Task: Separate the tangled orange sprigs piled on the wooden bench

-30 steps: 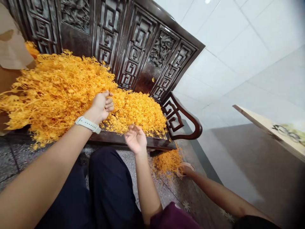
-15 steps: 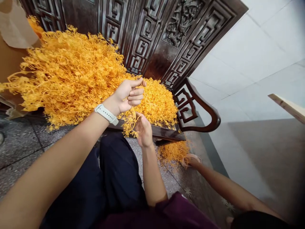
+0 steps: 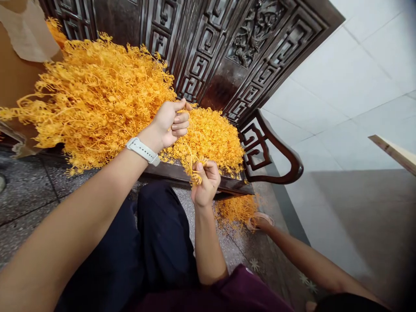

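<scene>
In the middle, the left hand and right hand are pinching a thin, curly yellow sprig, fingers curled, near the shiny dark wooden bench's front edge; speckled grey floor is showing lower left

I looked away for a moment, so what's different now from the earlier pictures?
The left hand has moved right, from the larger yellow heap to over the smaller one. The right hand, open before, now has its fingers closed on a yellow sprig. Both heaps and the carved bench stayed put.
</scene>
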